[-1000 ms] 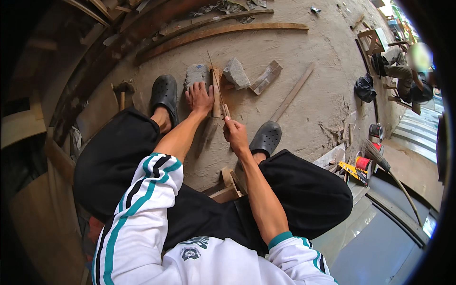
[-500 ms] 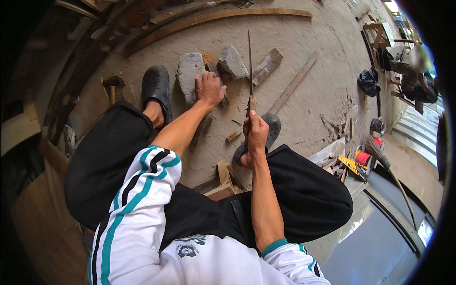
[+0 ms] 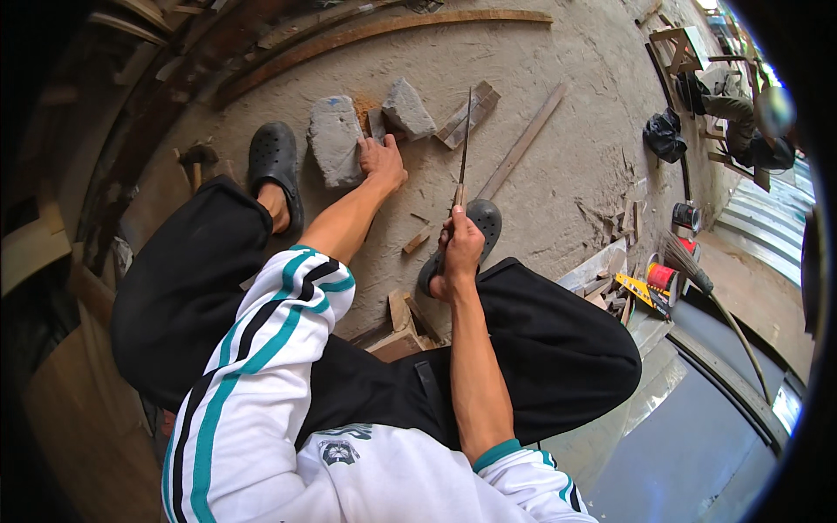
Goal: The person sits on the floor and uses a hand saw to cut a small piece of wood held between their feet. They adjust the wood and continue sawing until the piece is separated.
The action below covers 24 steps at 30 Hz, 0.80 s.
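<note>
My left hand reaches down between two rough grey concrete blocks, its fingers closed on a short dark piece of wood. The hand hides much of that wood. The larger block stands left of the hand, and the smaller block lies beyond it to the right. In my right hand is a handsaw, held by its wooden handle. Its long thin blade is seen nearly edge-on and points away from me, above the floor.
A flat wood offcut and a long wooden strip lie beyond the saw. My dark clogs flank the work area. A hammer is at left; paint cans, a brush and wood scraps are at right. Another person sits far right.
My left hand has drawn slightly nearer, and its fingers have closed on the wood. My right hand has lowered slightly, and the saw blade now tilts more to the right and looks shorter.
</note>
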Each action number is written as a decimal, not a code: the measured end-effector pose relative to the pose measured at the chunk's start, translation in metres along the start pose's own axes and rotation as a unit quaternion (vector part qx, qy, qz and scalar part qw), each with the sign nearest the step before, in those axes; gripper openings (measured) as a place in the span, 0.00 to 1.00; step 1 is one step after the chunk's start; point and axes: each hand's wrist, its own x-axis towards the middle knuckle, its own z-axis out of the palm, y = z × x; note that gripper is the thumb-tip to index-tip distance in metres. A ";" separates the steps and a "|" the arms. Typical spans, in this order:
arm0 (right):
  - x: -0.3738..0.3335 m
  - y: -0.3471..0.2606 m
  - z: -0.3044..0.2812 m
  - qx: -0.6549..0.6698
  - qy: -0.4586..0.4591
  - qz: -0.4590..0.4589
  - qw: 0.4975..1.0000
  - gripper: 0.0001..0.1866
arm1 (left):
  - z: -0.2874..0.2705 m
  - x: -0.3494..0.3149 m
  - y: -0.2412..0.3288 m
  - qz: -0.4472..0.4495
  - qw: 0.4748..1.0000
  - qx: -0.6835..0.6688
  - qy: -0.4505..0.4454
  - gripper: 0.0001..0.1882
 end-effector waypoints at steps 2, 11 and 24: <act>-0.001 -0.003 0.001 0.002 0.009 -0.001 1.000 0.23 | -0.006 -0.009 -0.003 0.005 0.999 -0.029 0.013 0.43; -0.018 -0.010 0.007 0.004 0.014 0.004 1.000 0.22 | -0.021 -0.036 -0.011 -0.072 0.956 -0.277 0.059 0.36; -0.048 -0.025 0.026 0.032 -0.013 0.003 0.999 0.20 | 0.009 -0.076 -0.049 -0.076 0.670 -0.736 -0.059 0.33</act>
